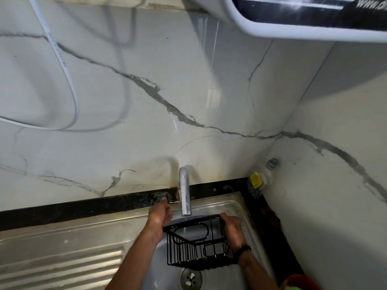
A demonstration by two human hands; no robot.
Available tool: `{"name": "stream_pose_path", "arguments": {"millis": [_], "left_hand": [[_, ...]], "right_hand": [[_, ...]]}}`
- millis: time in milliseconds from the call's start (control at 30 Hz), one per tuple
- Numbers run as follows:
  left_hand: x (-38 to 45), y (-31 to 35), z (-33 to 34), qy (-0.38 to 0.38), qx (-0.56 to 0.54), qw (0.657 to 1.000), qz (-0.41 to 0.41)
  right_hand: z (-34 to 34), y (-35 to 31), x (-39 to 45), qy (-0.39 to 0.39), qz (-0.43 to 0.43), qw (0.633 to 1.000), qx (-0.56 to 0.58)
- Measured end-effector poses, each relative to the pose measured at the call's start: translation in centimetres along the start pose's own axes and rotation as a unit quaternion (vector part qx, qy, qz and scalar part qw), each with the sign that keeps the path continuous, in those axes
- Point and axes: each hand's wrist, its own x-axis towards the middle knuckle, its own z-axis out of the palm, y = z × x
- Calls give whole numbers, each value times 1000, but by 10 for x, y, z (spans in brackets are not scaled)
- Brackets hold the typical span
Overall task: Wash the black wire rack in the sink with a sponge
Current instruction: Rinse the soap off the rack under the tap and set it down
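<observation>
Right hand gripping black wire rack, left hand seemingly steadying it

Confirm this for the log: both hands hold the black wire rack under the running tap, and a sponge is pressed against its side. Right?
Not quite. In the head view no sponge shows anywhere. The left hand and right hand do hold the black wire rack by opposite sides over the sink, and a thin stream falls from the tap into it.
</observation>
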Motion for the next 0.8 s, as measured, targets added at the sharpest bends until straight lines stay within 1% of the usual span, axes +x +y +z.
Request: {"name": "stream_pose_path", "arguments": {"millis": [67, 100, 200, 267, 333, 400, 500, 533, 600, 667, 700, 767, 800], "left_hand": [[-2, -4, 2, -1, -2, 1000, 2], [-4, -6, 3, -7, -17, 1000, 6], [-7, -11, 7, -8, -48, 998, 48], [-21, -11, 13, -36, -11, 995, 92], [-30, -10, 21, -69, 47, 987, 136], [-28, -10, 28, -97, 116, 975, 163], [-29, -1, 30, -130, 196, 960, 153], [-31, 1, 30, -140, 199, 959, 143], [-41, -4, 21, -137, 172, 966, 135], [-54, -22, 5, -126, 135, 977, 111], [-64, -36, -11, -129, 150, 975, 104], [-84, -64, -37, -172, 206, 959, 95], [-93, -77, -47, -200, 229, 948, 91]], "right_hand": [[-3, 3, 1, 8, 0, 1000, 10], [-4, 7, 3, -1, 0, 1000, 12], [-5, 9, 1, -11, 14, 1000, 24], [-7, 4, -4, -8, 27, 999, 37], [-12, 5, -8, 14, 42, 998, 51], [-21, 8, -9, 38, 43, 997, 55], [-28, 9, -14, 64, 58, 994, 62], [-29, 5, -18, 78, 64, 992, 71], [-31, 6, -25, 72, 81, 992, 69], [-35, -4, -36, 63, 79, 993, 58], [-36, -7, -45, 68, 85, 992, 67], [-42, -6, -49, 92, 127, 982, 106], [-44, -7, -54, 78, 142, 979, 121]]}}
